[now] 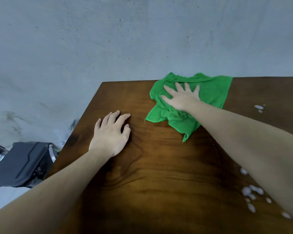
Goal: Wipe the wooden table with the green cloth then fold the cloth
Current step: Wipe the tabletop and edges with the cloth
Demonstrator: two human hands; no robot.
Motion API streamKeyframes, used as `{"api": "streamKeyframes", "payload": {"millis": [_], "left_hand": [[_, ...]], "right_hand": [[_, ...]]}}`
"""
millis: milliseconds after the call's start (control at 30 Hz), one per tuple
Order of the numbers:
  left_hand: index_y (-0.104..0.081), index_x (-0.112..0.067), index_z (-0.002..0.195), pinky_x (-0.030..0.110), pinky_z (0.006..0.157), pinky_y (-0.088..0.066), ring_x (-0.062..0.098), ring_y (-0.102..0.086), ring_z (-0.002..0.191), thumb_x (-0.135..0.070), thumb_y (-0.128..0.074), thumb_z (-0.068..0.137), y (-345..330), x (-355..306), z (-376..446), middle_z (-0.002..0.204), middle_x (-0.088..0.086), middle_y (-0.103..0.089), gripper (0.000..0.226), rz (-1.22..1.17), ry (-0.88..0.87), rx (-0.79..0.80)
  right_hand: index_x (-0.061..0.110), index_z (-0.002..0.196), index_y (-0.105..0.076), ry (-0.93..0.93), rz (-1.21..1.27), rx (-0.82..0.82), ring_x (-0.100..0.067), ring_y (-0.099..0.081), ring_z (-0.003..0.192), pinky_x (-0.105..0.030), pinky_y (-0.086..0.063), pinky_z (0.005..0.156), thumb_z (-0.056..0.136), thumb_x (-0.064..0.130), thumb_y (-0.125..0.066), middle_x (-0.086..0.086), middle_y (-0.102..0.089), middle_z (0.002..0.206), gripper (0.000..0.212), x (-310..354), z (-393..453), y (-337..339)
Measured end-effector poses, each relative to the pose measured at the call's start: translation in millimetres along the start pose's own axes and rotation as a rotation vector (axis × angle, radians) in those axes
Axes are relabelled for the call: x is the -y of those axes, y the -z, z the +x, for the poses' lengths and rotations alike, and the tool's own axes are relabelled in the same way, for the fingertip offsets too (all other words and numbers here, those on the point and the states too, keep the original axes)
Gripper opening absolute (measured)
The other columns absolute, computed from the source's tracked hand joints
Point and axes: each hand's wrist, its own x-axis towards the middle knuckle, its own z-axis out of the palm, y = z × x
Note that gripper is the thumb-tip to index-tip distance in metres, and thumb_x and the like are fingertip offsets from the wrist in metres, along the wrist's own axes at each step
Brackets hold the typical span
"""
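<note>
A crumpled green cloth lies on the dark wooden table, near its far edge by the wall. My right hand lies flat on the cloth's left part, fingers spread, pressing it onto the wood. My left hand rests palm down on the bare table, left of the cloth and nearer to me, with loosely curved fingers and nothing in it.
White blobs of foam or spilled liquid sit on the table at the right and lower right. A black case lies on the floor off the table's left edge. A grey concrete wall stands right behind the table.
</note>
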Motion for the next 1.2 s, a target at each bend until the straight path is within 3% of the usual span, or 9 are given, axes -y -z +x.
{"api": "streamKeyframes", "payload": {"millis": [200, 300, 400, 500, 600, 733, 900, 1067, 1200], "left_hand": [[-0.031, -0.044, 0.149, 0.046, 0.123, -0.005, 0.018, -0.011, 0.151, -0.047, -0.024, 0.101, -1.5, 0.8, -1.4, 0.163, -0.005, -0.023, 0.048, -0.024, -0.013, -0.01], [-0.029, -0.042, 0.15, 0.047, 0.123, -0.005, 0.019, -0.011, 0.152, -0.048, -0.022, 0.102, -2.2, 1.8, -1.7, 0.164, -0.003, -0.021, 0.05, -0.016, -0.027, -0.005], [-0.027, -0.042, 0.151, 0.048, 0.122, -0.004, 0.02, -0.01, 0.152, -0.051, -0.019, 0.102, -2.1, 3.0, 0.0, 0.164, -0.002, -0.02, 0.051, 0.0, -0.036, 0.012], [-0.028, -0.041, 0.151, 0.048, 0.122, -0.003, 0.019, -0.009, 0.152, -0.05, -0.02, 0.102, -1.8, 2.4, -0.8, 0.164, -0.002, -0.02, 0.05, -0.007, -0.029, 0.012], [-0.03, -0.041, 0.15, 0.047, 0.122, -0.003, 0.019, -0.009, 0.152, -0.048, -0.021, 0.102, -1.5, 0.8, -2.4, 0.164, -0.002, -0.021, 0.049, -0.024, -0.029, -0.002], [-0.032, -0.04, 0.15, 0.048, 0.122, -0.004, 0.02, -0.011, 0.152, -0.048, -0.022, 0.101, -1.2, 0.7, -2.9, 0.163, -0.001, -0.023, 0.05, -0.022, -0.033, -0.013], [-0.039, -0.036, 0.147, 0.05, 0.121, -0.007, 0.022, -0.019, 0.15, -0.048, -0.027, 0.101, 0.2, -0.1, -2.6, 0.16, -0.001, -0.031, 0.05, -0.044, -0.045, -0.034], [-0.045, -0.032, 0.146, 0.052, 0.121, -0.016, 0.022, -0.028, 0.147, -0.048, -0.028, 0.101, 5.2, -0.5, -8.3, 0.157, -0.002, -0.037, 0.05, -0.012, -0.102, -0.025], [-0.039, -0.03, 0.15, 0.049, 0.12, -0.025, 0.024, -0.027, 0.148, -0.05, -0.027, 0.102, 9.4, -5.5, -13.1, 0.16, 0.0, -0.032, 0.054, 0.019, -0.113, 0.059]], "right_hand": [[0.037, 0.161, -0.002, 0.359, -0.009, -0.019, -0.019, 0.007, 0.157, -0.057, 0.005, 0.124, 0.102, 0.064, -0.007, 0.004, 0.005, 0.171, 0.065, 31.3, -64.3, -14.2], [0.043, 0.16, -0.005, 0.434, 0.038, -0.005, -0.015, 0.007, 0.157, -0.054, 0.007, 0.125, 0.095, 0.074, -0.002, 0.009, 0.004, 0.17, 0.072, 11.8, -92.9, -18.5], [0.056, 0.155, -0.002, 0.421, -0.013, 0.024, -0.017, 0.01, 0.156, -0.056, 0.007, 0.124, 0.071, 0.099, -0.002, 0.012, 0.008, 0.17, 0.095, -17.6, -109.8, -20.1], [0.061, 0.153, -0.004, 0.272, -0.003, 0.029, -0.024, 0.01, 0.157, -0.056, 0.005, 0.124, 0.065, 0.102, -0.008, 0.008, 0.008, 0.17, 0.098, -51.3, -111.3, -14.2], [0.058, 0.155, -0.006, 0.022, 0.04, -0.003, -0.027, 0.006, 0.157, -0.056, 0.005, 0.124, 0.074, 0.096, -0.012, 0.004, 0.004, 0.171, 0.089, -86.5, -99.9, -10.4], [0.062, 0.152, -0.001, -0.149, 0.106, -0.016, -0.031, 0.003, 0.157, -0.059, 0.004, 0.123, 0.099, 0.071, -0.017, 0.001, 0.001, 0.171, 0.057, -92.3, -88.9, -12.3], [0.055, 0.155, -0.016, -0.03, 0.129, -0.025, -0.027, 0.005, 0.157, -0.059, 0.007, 0.123, 0.102, 0.049, -0.014, 0.0, -0.002, 0.171, 0.053, -49.9, -121.7, -17.0], [0.041, 0.161, -0.011, 0.135, 0.106, 0.0, -0.018, 0.007, 0.157, -0.056, 0.008, 0.124, 0.087, 0.087, -0.009, 0.005, 0.0, 0.171, 0.087, -7.4, -192.7, -28.5], [0.048, 0.158, -0.01, 0.286, 0.08, 0.012, -0.015, 0.009, 0.157, -0.054, 0.008, 0.124, 0.091, 0.08, -0.007, 0.01, 0.0, 0.17, 0.075, 3.4, -252.1, -41.1]]}}
